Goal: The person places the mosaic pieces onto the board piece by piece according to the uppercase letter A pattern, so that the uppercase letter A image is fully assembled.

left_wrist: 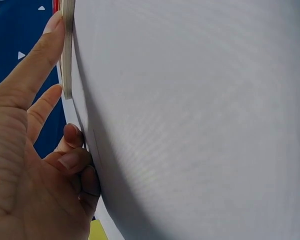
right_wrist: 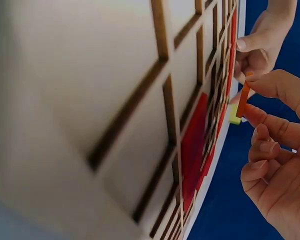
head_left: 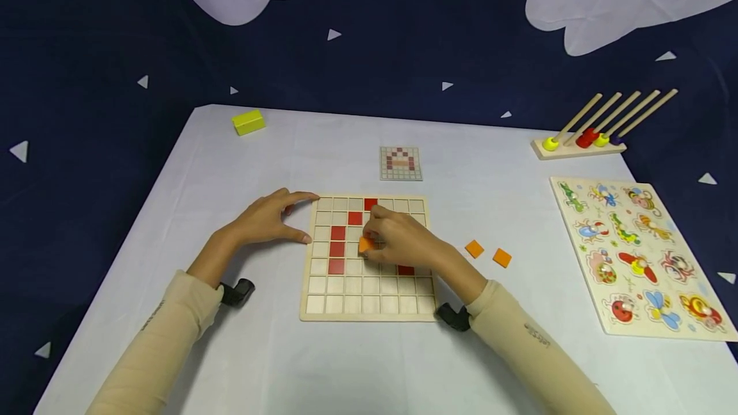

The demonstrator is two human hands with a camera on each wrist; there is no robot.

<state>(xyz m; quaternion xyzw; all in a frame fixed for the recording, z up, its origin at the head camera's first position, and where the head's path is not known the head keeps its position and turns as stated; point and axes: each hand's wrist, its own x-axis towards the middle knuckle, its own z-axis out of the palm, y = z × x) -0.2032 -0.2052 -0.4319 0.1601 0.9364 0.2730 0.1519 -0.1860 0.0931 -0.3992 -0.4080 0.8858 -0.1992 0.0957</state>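
Note:
A wooden grid board lies on the table with several red square tiles set in its cells. Over its middle, my right hand pinches an orange square tile between thumb and index finger. The right wrist view shows this orange tile on edge, above the grid. At the board's left side, my left hand is spread, index fingertip at the upper left corner and thumb tip on the left edge. In the left wrist view its thumb lies along the board's side; the other fingers are loosely bent.
Two loose orange tiles lie right of the board. Behind it is a small pattern card. A yellow block sits at the back left, a peg stand with beads at the back right. An insect puzzle board occupies the right side.

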